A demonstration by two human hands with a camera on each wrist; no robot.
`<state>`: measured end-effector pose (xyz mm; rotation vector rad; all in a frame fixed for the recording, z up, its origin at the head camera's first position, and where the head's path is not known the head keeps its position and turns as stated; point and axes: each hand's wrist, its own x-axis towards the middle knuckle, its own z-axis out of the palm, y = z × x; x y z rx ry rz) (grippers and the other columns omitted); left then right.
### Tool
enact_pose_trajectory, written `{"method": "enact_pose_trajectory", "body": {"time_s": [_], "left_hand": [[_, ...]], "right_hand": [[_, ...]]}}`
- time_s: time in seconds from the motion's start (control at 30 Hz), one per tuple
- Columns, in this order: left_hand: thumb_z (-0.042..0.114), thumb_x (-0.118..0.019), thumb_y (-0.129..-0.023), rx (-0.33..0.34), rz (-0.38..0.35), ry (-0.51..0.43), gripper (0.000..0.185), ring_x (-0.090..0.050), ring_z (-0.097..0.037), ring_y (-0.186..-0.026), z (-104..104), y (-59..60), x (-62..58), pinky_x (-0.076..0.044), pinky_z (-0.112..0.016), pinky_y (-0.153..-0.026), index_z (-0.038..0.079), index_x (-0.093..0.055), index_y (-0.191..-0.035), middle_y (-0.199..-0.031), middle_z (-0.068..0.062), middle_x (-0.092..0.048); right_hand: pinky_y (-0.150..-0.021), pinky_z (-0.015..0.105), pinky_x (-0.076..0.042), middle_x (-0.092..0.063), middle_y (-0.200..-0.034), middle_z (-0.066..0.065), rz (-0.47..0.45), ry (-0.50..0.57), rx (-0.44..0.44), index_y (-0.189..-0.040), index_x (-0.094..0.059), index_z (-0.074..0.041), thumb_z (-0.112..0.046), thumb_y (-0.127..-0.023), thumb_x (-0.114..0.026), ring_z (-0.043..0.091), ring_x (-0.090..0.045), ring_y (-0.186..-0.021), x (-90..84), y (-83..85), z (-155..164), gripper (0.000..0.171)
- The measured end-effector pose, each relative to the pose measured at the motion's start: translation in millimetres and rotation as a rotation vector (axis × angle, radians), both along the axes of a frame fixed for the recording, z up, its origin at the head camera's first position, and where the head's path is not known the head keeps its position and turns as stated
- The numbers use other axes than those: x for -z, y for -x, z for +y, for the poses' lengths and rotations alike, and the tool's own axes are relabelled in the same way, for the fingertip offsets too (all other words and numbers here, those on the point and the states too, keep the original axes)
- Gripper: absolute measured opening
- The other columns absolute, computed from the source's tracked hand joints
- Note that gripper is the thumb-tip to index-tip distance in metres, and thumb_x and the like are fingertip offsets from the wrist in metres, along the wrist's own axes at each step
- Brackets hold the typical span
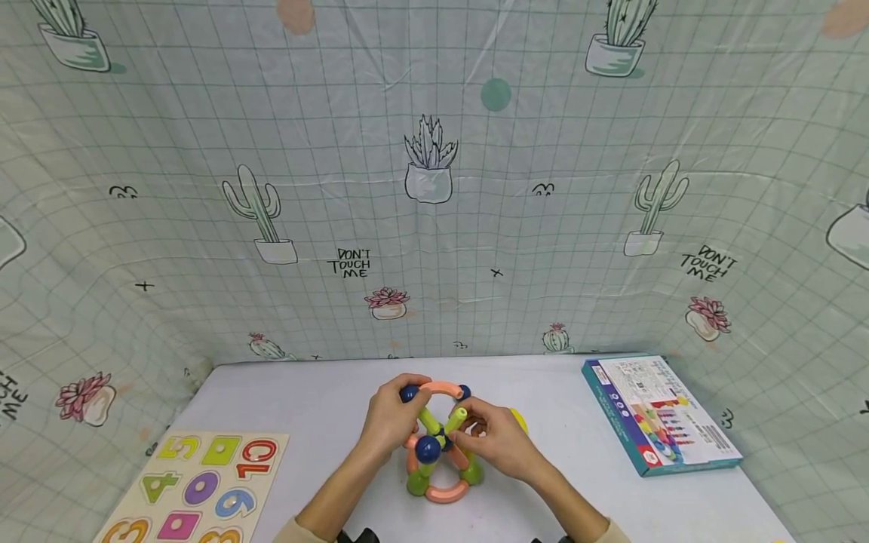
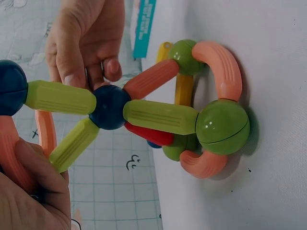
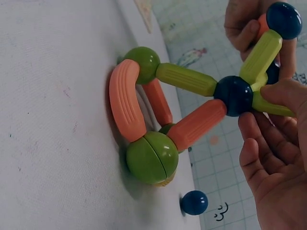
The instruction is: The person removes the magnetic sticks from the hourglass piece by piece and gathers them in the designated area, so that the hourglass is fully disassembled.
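A toy frame of rods and balls stands on the white table. Its base is a ring of orange curved pieces and green balls. Lime and orange rods rise to a dark blue centre ball. My left hand grips the top orange curved piece beside a blue ball. My right hand pinches a lime-green rod that sticks out of the centre ball, with its thumb on top.
A number puzzle board lies at the front left. The toy's box lies flat at the right. A loose blue ball sits near the frame, and a yellow piece shows behind my right hand. A cactus-print sheet backs the table.
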<state>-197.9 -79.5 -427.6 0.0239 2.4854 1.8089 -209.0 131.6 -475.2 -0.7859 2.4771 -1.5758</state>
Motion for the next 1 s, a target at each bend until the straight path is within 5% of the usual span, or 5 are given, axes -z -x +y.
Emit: {"method": "enact_pose_trajectory", "body": {"time_s": [0.37,0.6,0.73,1.0], "left_hand": [[0.025,-0.061,-0.101,0.004,0.001,-0.009,0.032,-0.045,-0.009,-0.044,0.0,-1.8,-0.1,-0.035,-0.020,-0.040,0.010,-0.064,-0.129,-0.070,-0.004,-0.059],[0.023,-0.061,-0.100,-0.030,-0.012,0.000,0.029,-0.042,-0.009,-0.044,3.7,-0.5,-0.7,-0.034,-0.020,-0.040,0.011,-0.066,-0.126,-0.082,-0.007,-0.064],[0.023,-0.062,-0.100,-0.043,-0.010,0.010,0.028,-0.044,-0.009,-0.045,3.8,0.8,-1.2,-0.036,-0.020,-0.041,0.012,-0.066,-0.125,-0.084,-0.007,-0.065],[0.025,-0.061,-0.101,-0.010,-0.025,0.002,0.030,-0.042,-0.010,-0.043,1.6,1.2,-1.3,-0.034,-0.020,-0.039,0.013,-0.065,-0.128,-0.066,-0.004,-0.056]], "right_hand": [[-0.079,0.029,-0.056,-0.069,-0.098,-0.002,-0.041,0.048,-0.014,-0.112,-0.065,-0.012,-0.021,-0.092,-0.074,0.014,-0.066,-0.090,3.3,-0.8,0.8,0.023],[-0.083,0.035,-0.057,-0.068,-0.105,0.014,-0.183,0.160,-0.012,-0.121,-0.058,0.002,-0.019,-0.096,-0.069,0.027,-0.068,-0.095,2.4,0.9,5.6,0.034],[-0.080,0.038,-0.057,-0.066,-0.105,0.018,-0.186,0.189,0.031,-0.122,-0.056,0.005,-0.020,-0.098,-0.067,0.031,-0.066,-0.091,0.2,5.3,9.9,0.036],[-0.081,0.041,-0.057,-0.064,-0.108,0.022,-0.162,0.153,0.088,-0.122,-0.058,-0.001,-0.022,-0.099,-0.065,0.033,-0.065,-0.091,-0.9,12.6,22.9,0.032]]}}
